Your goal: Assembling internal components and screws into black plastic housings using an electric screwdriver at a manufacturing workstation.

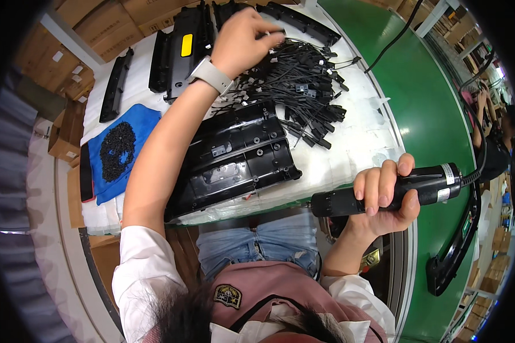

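My left hand, with a pale watch on the wrist, reaches far across the white padded bench and its fingers close on a black cable from the tangled pile of short black cables. My right hand grips a black electric screwdriver held sideways near the bench's front edge, its cord running off to the right. A large black plastic housing lies open side up between my arms, under my left forearm.
A heap of small black screws sits on a blue cloth at left. More black plastic parts lie at the back. A green conveyor belt runs at right, with another person beyond. Cardboard boxes stand behind.
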`<state>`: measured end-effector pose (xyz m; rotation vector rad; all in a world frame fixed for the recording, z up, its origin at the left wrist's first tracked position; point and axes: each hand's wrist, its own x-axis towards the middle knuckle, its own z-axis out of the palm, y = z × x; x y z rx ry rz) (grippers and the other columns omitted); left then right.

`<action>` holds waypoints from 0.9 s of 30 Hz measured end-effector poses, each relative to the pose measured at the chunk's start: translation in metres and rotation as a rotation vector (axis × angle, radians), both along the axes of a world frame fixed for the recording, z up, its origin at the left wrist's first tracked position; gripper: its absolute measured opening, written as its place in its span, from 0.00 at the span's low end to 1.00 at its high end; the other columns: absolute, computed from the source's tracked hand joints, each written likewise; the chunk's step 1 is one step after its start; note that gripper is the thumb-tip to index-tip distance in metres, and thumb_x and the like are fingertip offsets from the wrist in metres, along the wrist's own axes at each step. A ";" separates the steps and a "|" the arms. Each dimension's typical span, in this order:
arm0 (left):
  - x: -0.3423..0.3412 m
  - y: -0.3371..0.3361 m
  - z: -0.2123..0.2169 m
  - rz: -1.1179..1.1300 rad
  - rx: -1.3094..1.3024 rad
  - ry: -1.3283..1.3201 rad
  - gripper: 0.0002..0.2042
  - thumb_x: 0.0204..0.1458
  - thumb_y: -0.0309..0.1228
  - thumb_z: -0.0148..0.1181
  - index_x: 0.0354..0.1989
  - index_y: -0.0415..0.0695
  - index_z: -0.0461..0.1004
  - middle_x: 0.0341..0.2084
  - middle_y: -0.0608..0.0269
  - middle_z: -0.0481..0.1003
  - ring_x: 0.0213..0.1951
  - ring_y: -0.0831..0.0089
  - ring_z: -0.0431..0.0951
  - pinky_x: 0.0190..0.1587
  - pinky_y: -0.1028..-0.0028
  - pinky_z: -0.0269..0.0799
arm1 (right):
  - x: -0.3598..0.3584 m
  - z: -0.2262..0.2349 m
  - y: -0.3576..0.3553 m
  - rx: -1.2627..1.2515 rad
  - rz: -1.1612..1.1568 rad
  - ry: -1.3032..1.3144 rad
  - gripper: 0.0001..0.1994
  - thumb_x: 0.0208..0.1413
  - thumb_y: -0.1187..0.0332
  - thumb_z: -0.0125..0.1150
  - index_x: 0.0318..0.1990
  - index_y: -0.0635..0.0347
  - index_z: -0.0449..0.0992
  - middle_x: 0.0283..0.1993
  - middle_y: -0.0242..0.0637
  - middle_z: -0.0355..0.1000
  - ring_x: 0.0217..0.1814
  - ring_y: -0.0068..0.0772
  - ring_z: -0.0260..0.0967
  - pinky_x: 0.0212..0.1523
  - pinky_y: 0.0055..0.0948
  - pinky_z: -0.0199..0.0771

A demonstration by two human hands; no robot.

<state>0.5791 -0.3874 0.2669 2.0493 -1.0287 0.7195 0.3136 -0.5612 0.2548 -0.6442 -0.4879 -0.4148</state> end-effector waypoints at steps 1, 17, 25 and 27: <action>-0.007 0.002 0.013 0.033 -0.051 -0.026 0.09 0.45 0.34 0.63 0.33 0.45 0.81 0.23 0.56 0.75 0.27 0.57 0.74 0.33 0.66 0.69 | 0.000 0.000 0.000 0.000 0.001 0.003 0.15 0.57 0.63 0.52 0.46 0.62 0.61 0.22 0.32 0.63 0.16 0.23 0.61 0.29 0.30 0.64; -0.135 0.170 -0.016 0.258 0.111 0.552 0.05 0.43 0.24 0.65 0.27 0.36 0.76 0.22 0.64 0.77 0.26 0.79 0.74 0.32 0.81 0.68 | 0.012 0.004 0.019 -0.053 0.105 -0.003 0.17 0.55 0.62 0.56 0.46 0.61 0.60 0.22 0.31 0.64 0.17 0.25 0.63 0.28 0.30 0.67; -0.159 0.162 -0.007 0.371 0.005 0.367 0.06 0.43 0.21 0.62 0.31 0.36 0.75 0.26 0.59 0.78 0.24 0.75 0.77 0.31 0.77 0.73 | 0.017 0.018 0.047 -0.213 0.198 -0.059 0.17 0.53 0.63 0.60 0.43 0.58 0.60 0.20 0.29 0.66 0.14 0.25 0.64 0.24 0.28 0.68; -0.167 0.152 -0.010 0.162 -0.430 0.636 0.04 0.45 0.20 0.62 0.29 0.34 0.75 0.25 0.62 0.78 0.26 0.80 0.78 0.33 0.82 0.73 | 0.015 0.022 0.050 -0.258 0.209 -0.088 0.18 0.51 0.62 0.63 0.41 0.56 0.60 0.20 0.28 0.67 0.13 0.25 0.66 0.21 0.27 0.68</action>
